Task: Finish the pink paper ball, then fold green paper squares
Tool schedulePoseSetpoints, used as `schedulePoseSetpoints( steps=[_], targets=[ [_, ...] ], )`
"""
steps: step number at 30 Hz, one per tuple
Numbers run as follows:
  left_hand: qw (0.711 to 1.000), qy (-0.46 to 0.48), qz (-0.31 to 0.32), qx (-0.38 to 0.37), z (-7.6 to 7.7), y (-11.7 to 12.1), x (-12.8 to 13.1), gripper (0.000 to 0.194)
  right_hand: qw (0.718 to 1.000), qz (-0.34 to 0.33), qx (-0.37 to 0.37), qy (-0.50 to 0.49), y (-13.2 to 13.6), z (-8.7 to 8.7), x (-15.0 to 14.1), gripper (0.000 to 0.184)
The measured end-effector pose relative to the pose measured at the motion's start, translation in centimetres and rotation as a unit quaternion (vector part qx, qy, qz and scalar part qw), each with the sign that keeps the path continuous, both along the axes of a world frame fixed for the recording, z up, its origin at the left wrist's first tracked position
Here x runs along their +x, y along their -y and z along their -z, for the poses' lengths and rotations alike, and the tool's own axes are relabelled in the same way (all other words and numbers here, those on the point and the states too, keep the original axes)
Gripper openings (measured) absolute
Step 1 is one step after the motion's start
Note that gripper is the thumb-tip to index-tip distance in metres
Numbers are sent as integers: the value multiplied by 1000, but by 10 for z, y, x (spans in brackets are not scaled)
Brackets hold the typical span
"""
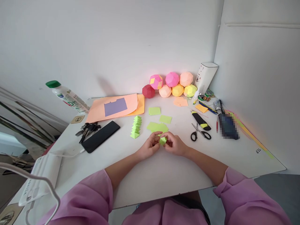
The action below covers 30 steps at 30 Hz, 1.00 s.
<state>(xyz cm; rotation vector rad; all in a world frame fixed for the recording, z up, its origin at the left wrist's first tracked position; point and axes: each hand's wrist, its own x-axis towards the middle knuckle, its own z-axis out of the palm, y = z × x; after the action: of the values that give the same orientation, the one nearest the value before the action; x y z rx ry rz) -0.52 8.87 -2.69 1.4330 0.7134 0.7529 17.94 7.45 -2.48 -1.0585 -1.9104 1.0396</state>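
Note:
Between the fingertips of both hands is a small folded piece of light green paper [162,141]. My left hand [149,146] pinches it from the left, and my right hand [174,143] grips its right side; some fingers are curled out of sight. Just beyond the hands lie flat green paper pieces [156,127]. To the left stands a row of folded green paper units [136,127], nested one against another. Two more green paper rectangles [154,111] lie farther back.
Scissors [198,132] and a box cutter [201,120] lie to the right. Several faceted paper balls [172,79] are stacked against the wall. On the left are a phone [100,137], keys [87,128], orange paper sheets [93,109] and a bottle [70,98].

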Motion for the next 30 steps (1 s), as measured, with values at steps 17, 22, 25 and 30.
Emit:
schedulePoseSetpoints(
  steps=[17,22,25,30],
  targets=[
    [999,-9,-45,-21,3,-4,3,33,984,34,-121,-127,2,-10,-1,17],
    [995,-12,-68,-77,2,-5,2,37,999,25,21,-43,1,-1,1,16],
    [993,-7,-79,-86,4,-6,2,38,996,3,91,-9,-2,7,3,14],
    [991,13,-89,-98,4,-6,3,38,990,-23,139,25,-3,14,6,11]
  ],
)
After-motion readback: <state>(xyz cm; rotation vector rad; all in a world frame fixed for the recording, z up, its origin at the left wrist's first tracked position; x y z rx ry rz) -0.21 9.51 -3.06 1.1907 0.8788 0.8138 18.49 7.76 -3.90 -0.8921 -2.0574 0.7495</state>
